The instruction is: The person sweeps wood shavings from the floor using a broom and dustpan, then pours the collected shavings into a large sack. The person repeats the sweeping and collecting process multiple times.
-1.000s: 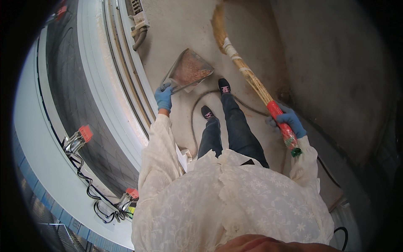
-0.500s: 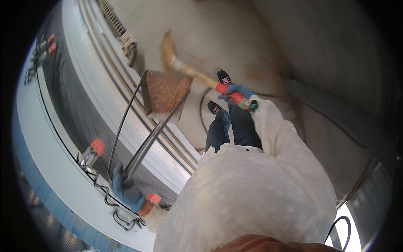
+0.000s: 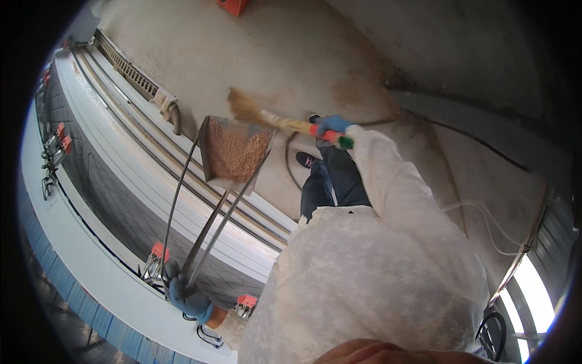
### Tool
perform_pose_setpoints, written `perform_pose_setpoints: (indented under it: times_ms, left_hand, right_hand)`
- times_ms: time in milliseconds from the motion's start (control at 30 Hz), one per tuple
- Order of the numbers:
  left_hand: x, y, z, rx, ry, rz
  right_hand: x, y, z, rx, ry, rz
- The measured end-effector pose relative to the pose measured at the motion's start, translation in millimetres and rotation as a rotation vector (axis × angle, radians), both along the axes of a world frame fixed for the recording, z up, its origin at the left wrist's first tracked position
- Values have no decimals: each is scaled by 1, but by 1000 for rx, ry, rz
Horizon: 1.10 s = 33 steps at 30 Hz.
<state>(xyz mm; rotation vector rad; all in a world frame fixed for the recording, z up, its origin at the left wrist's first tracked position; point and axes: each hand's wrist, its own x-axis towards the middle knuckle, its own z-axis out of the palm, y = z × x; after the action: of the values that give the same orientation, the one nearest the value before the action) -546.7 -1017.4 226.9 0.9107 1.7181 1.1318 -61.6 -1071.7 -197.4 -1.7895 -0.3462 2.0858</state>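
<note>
In a blue glove, my left hand (image 3: 189, 297) is closed round the upper end of a long-handled dustpan (image 3: 206, 151), low on the left. Reddish-brown granules (image 3: 238, 151) fill much of its metal pan, which hangs near the rails. My right hand (image 3: 333, 125), also gloved in blue, grips the red part of a short straw broom (image 3: 291, 124). The broom's green end shows beside my white sleeve. Its bristles point left, just above the pan's far edge, apart from the granules.
On the left runs a long white machine frame (image 3: 121, 291) with rails and red-topped toggle clamps (image 3: 159, 252). A pipe elbow (image 3: 176, 118) and slotted grating (image 3: 127, 70) lie beyond. A dark hose (image 3: 473, 138) crosses the concrete floor (image 3: 291, 54) at right.
The view has shifted along the machine. The broom has swung lower and flatter, with its bristles closer to the pan's far edge. Both hands keep their grips.
</note>
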Motion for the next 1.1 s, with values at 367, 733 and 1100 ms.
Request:
perform_pose_setpoints:
  times_ms: [367, 733, 1100]
  left_hand:
    - [81, 96, 4, 94, -172, -28]
    - [168, 253, 31, 137, -234, -556]
    - [236, 488, 99, 537, 298, -890]
  right_hand:
    - [237, -105, 65, -101, -590, -157]
    - [208, -103, 110, -30, -489, -384]
    - [134, -25, 37, 1, -616, -260]
